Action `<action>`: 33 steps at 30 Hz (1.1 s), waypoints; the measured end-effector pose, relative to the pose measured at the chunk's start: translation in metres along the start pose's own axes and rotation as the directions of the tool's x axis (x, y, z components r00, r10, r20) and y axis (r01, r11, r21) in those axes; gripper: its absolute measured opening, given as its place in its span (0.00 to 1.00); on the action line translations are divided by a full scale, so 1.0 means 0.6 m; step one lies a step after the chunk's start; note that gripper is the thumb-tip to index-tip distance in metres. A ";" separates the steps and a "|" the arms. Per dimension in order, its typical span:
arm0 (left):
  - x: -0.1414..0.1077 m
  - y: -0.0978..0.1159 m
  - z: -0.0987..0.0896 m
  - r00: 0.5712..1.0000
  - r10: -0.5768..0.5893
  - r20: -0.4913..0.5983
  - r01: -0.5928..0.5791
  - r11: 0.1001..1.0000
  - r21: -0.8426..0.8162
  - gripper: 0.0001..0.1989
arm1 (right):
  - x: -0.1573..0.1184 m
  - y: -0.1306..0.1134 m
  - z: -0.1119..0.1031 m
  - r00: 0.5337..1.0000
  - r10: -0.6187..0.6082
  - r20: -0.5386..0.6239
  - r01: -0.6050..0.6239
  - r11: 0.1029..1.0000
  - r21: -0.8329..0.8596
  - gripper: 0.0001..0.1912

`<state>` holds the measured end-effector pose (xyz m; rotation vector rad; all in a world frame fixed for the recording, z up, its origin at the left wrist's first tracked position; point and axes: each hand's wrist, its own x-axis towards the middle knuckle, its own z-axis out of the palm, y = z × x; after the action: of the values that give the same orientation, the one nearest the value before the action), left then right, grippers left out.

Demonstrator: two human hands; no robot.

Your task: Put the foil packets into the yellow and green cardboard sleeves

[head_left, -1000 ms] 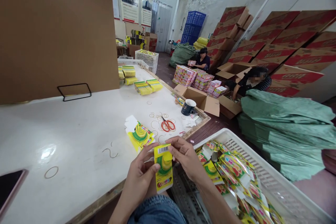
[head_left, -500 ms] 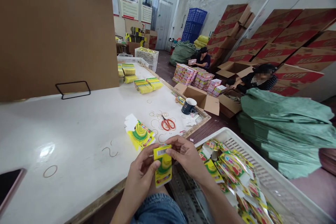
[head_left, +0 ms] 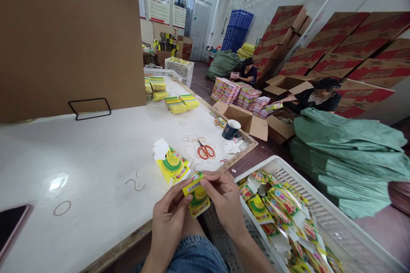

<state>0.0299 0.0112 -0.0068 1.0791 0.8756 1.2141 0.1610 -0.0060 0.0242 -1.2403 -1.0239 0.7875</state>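
A small yellow and green box (head_left: pixel 199 200) with a barcode near its top is held between my two hands, tilted to the left. My left hand (head_left: pixel 171 211) grips its left side, the thumb on the front. The fingers and thumb of my right hand (head_left: pixel 222 192) pinch its upper right edge. Just beyond, on the white table (head_left: pixel 96 166), lies flattened yellow and green packaging (head_left: pixel 173 164) with white flaps. Red-handled scissors (head_left: pixel 205 150) rest among several rubber bands.
At my right, a white crate (head_left: pixel 320 192) holds many colourful packets. A dark mug (head_left: pixel 231 129) stands near the table's right edge, yellow bundles (head_left: pixel 181 103) farther back, a phone (head_left: pixel 13 226) at the left. Two people sit beyond among cartons and green sacks (head_left: pixel 346 153).
The small box has tilted to the left, showing its top end. My right hand has closed in around its upper corner. The nearer person at the right now holds out a yellow item.
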 end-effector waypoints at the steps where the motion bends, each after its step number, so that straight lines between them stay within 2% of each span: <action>1: -0.001 0.001 0.000 1.000 0.005 0.016 -0.006 1.000 0.015 0.14 | 0.000 -0.001 0.002 1.000 -0.014 0.010 0.014 1.000 -0.019 0.05; 4: -0.006 0.006 0.006 0.996 0.030 0.080 -0.036 0.997 0.067 0.13 | 0.006 -0.008 -0.006 0.988 -0.075 0.136 0.094 0.986 -0.138 0.09; 6: -0.007 0.009 0.007 0.990 0.064 0.123 -0.079 0.989 0.125 0.13 | 0.015 -0.020 -0.039 0.965 -0.107 0.238 0.172 0.947 -0.272 0.08; 7: -0.004 0.009 0.006 0.988 0.087 0.128 -0.109 0.979 0.170 0.14 | 0.022 -0.029 -0.067 0.963 -0.118 0.244 0.205 0.906 -0.370 0.09; 8: 0.000 0.008 0.001 0.986 0.114 0.122 -0.139 0.963 0.229 0.16 | 0.029 -0.037 -0.101 0.969 -0.130 0.210 0.219 0.844 -0.489 0.09; 9: 0.006 0.004 -0.005 0.983 0.149 0.106 -0.175 0.937 0.304 0.18 | 0.037 -0.046 -0.138 0.978 -0.168 0.122 0.207 0.746 -0.632 0.10; 11: 0.023 -0.011 -0.021 0.970 0.230 0.072 -0.236 0.845 0.479 0.22 | 0.053 -0.058 -0.207 0.973 -0.229 0.013 0.131 0.510 -0.850 0.12; 12: 0.032 -0.021 -0.029 0.956 0.286 0.071 -0.274 0.775 0.570 0.22 | 0.059 -0.059 -0.229 0.968 -0.250 -0.025 0.095 0.455 -0.885 0.13; 13: 0.041 -0.032 -0.036 0.947 0.309 0.082 -0.287 0.707 0.646 0.23 | 0.065 -0.055 -0.239 0.969 -0.243 -0.042 0.077 0.460 -0.885 0.14; 15: 0.054 -0.053 -0.044 0.946 0.287 0.152 -0.303 0.615 0.728 0.24 | 0.074 -0.033 -0.218 0.984 -0.176 -0.030 0.077 0.569 -0.819 0.15; 17: 0.059 -0.067 -0.045 0.941 0.252 0.224 -0.331 0.566 0.755 0.25 | 0.084 0.008 -0.154 0.995 -0.096 0.037 0.092 0.669 -0.738 0.15; 20: 0.056 -0.069 -0.043 0.930 0.229 0.287 -0.367 0.555 0.747 0.26 | 0.102 0.071 -0.039 0.997 -0.012 0.075 0.056 0.785 -0.617 0.15; 22: 0.051 -0.063 -0.044 0.933 0.219 0.285 -0.359 0.591 0.722 0.26 | 0.113 0.095 0.008 0.997 0.004 0.083 0.042 0.838 -0.545 0.13; 24: 0.046 -0.054 -0.046 0.949 0.220 0.224 -0.314 0.666 0.676 0.23 | 0.119 0.102 0.020 0.998 0.015 0.067 0.018 0.882 -0.470 0.13; 26: 0.043 -0.043 -0.044 0.968 0.240 0.077 -0.238 0.768 0.594 0.20 | 0.117 0.096 0.009 0.998 0.045 0.051 -0.022 0.923 -0.384 0.15; 29: 0.042 -0.024 -0.033 0.964 0.210 -0.166 -0.155 0.943 0.293 0.19 | 0.094 0.077 -0.013 0.994 0.091 0.061 -0.072 0.965 -0.253 0.19; 31: 0.043 -0.012 -0.025 0.983 0.098 -0.153 -0.097 0.995 0.016 0.22 | 0.069 0.064 -0.013 0.985 0.155 0.075 -0.149 0.986 -0.079 0.21; 33: 0.042 -0.004 -0.018 1.000 0.003 -0.024 -0.007 0.982 -0.188 0.24 | 0.046 0.054 -0.003 0.961 0.252 0.117 -0.268 0.951 0.153 0.21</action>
<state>0.0244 0.0376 -0.0114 0.9168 0.7592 1.2889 0.1747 0.0241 -0.0024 -1.2148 -0.8600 1.1255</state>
